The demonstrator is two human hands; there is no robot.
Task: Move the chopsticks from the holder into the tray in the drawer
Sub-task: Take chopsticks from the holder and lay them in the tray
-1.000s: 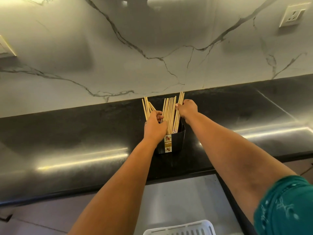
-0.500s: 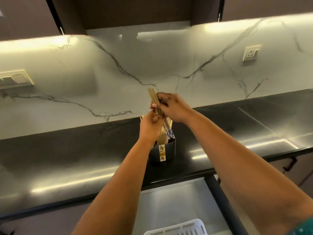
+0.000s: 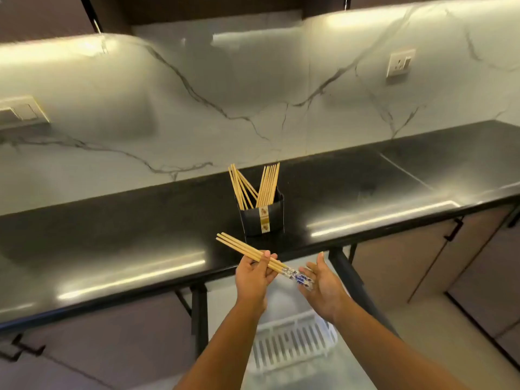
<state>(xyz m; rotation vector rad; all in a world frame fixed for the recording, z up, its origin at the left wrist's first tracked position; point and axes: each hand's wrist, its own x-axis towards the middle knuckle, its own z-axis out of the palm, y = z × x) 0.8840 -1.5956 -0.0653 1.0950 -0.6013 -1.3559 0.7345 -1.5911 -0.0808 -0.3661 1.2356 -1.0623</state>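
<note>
Head view, the only one, looks down over a glossy black stone bench (image 3: pixel 118 237) backed by a white marble-veined wall. One small black box-shaped holder (image 3: pixel 263 220) with a gold-and-white label stands on the bench just above the frame's centre. Pale wooden chopsticks remaining in the holder (image 3: pixel 254 184) lean in two fans: about five toward 11 o'clock and about six toward 1 o'clock, though the exact count blurs where they overlap.

Below the holder, toward 6 o'clock, a bundle of three or so pale wooden chopsticks with blue-and-white patterned ends (image 3: pixel 261 256) lies slanted, plain tips toward 10 o'clock and patterned ends toward 4 o'clock. Two hands show. The left hand (image 3: pixel 254 277) grips the bundle at mid-length, fingers curled under and thumb over the top. The right hand (image 3: pixel 323 282) sits at 3 o'clock from the left, palm up with fingers spread and relaxed, and the patterned ends rest on or just above its fingers; which, I cannot tell.

One white slatted plastic tray (image 3: pixel 292 342) lies at 6 o'clock of the hands, in the open grey drawer (image 3: pixel 363 358) under the bench edge, partly hidden by both forearms. On the wall sit one white socket (image 3: pixel 400 63) at 2 o'clock and one switch plate (image 3: pixel 21 112) at 9 o'clock.
</note>
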